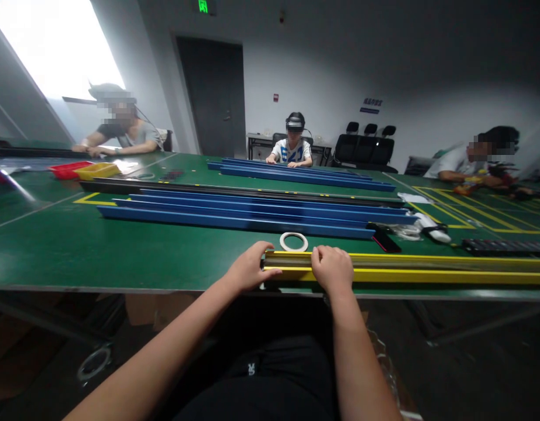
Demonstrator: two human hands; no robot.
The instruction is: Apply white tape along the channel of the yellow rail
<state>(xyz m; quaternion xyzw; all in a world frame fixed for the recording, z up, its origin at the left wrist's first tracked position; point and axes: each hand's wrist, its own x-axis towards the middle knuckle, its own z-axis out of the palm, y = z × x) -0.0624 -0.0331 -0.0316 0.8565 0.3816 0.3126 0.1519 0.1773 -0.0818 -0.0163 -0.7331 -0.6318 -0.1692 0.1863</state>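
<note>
Your left hand point(251, 269) grasps yellow rail point(427, 276) across left end; right hand point(334, 269) grips farther right. Handling seems unfinished; nearer blue rails point(234, 220) untouched.

The channel point(427, 275) is yellow, the tabletop point(195, 254) green.

One yellow channel rail point(427, 275): long, straight, open side up; lies along green table's point(186, 263) near edge.

tape roll point(282, 241) behind near rail point(408, 276), phone point(387, 241) right
</note>
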